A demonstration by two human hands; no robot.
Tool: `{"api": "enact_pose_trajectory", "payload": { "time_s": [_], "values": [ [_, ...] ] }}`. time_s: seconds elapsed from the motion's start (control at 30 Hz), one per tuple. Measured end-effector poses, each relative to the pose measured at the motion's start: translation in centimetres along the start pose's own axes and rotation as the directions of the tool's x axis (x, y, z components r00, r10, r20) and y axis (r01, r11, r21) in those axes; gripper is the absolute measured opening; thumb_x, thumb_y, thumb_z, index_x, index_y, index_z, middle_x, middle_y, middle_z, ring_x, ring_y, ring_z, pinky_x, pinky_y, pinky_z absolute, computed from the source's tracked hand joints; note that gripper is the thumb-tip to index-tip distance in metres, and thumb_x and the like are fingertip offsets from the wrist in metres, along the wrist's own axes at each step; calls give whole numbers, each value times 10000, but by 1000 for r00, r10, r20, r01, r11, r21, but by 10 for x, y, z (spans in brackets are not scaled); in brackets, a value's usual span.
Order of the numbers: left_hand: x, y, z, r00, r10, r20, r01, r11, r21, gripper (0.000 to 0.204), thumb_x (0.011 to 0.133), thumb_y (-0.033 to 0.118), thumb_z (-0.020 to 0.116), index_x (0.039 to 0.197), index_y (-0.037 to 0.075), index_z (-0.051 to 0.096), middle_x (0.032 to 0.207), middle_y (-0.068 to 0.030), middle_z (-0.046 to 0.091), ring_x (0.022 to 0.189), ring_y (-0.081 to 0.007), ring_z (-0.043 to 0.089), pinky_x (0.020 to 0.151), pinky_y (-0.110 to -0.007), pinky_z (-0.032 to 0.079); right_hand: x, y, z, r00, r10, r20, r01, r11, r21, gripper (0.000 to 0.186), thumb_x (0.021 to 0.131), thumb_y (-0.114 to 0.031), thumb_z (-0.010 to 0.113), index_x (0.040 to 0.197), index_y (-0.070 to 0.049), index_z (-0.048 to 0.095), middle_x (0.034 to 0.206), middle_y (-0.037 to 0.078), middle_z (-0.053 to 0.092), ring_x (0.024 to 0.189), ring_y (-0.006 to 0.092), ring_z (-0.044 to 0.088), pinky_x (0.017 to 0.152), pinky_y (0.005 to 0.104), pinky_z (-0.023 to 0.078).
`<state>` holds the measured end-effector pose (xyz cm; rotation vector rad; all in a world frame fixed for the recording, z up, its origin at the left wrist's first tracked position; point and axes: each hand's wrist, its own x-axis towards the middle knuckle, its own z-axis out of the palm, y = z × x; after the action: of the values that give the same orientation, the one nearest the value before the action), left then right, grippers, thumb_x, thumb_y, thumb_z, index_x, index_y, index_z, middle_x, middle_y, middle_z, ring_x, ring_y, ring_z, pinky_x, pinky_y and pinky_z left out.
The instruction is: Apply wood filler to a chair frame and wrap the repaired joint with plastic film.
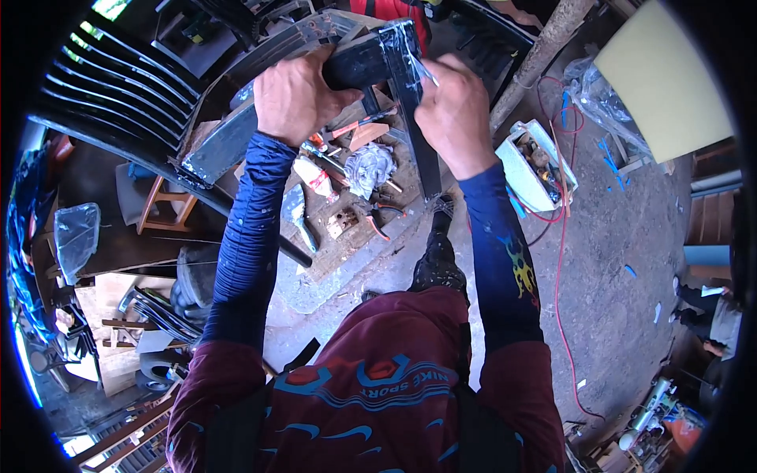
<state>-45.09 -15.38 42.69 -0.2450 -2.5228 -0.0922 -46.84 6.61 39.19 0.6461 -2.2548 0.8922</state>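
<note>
A black wooden chair frame [355, 67] lies tilted in front of me, its slatted back [126, 87] at the left. My left hand [293, 98] is closed over its rail, with the thumb along the near side. Whitish smears mark the corner where the rail meets a leg [412, 126]. My right hand [456, 110] is closed beside this corner. A thin, pale, pointed blade [426, 71] sticks out from its fingers toward the leg; its handle is hidden, so its exact kind is unclear.
Below the frame, a board carries a crumpled rag [371, 169], orange-handled pliers [382, 224], a broad scraper-like tool [297, 213] and a white-and-red packet [315, 175]. To the right stand a white bin [544, 162], a red hose [561, 284] and a pale yellow panel [662, 83]. Another person [721, 319] is at far right.
</note>
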Motion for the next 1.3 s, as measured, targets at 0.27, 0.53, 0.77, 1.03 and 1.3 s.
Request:
{"api": "enact_pose_trajectory", "payload": {
  "time_s": [0.27,0.53,0.77,1.03,1.3],
  "values": [
    [-1,-2,1,1000,1,-17,-2,999,-35,638,626,467,872,1159,154,716,855,-137,740,737,-296,729,685,-389,563,-11,7,-3,989,65,132,-64,998,-14,180,804,3,618,962,57,685,907,233,647,888,419,636,799,483,499],
    [-5,5,-6,987,-106,118,113,992,-54,656,612,410,882,1184,137,714,921,-145,742,792,-320,719,721,-399,551,23,-22,-46,997,62,55,-62,998,4,179,812,10,603,963,66,679,866,215,656,857,397,649,780,470,500],
    [-4,1,-3,999,-30,41,34,995,-94,648,641,437,856,1192,137,693,834,-143,723,767,-305,722,671,-406,551,55,-15,-27,998,21,65,-19,999,-30,177,822,-43,623,949,66,683,923,245,679,913,413,650,850,487,495],
    [-3,6,-7,994,-68,85,74,995,-72,666,618,418,875,1199,137,706,904,-146,737,781,-317,721,715,-393,561,50,-14,-26,995,49,92,-45,998,-46,209,824,-56,626,975,73,691,960,266,685,939,418,658,857,482,505],
    [-2,2,-2,997,-51,58,55,996,-76,674,608,424,877,1200,148,714,930,-151,741,800,-312,724,733,-396,566,31,-10,-18,990,4,140,16,990,-143,79,750,0,611,816,44,622,861,252,641,869,445,635,814,520,500]
  ]
}}
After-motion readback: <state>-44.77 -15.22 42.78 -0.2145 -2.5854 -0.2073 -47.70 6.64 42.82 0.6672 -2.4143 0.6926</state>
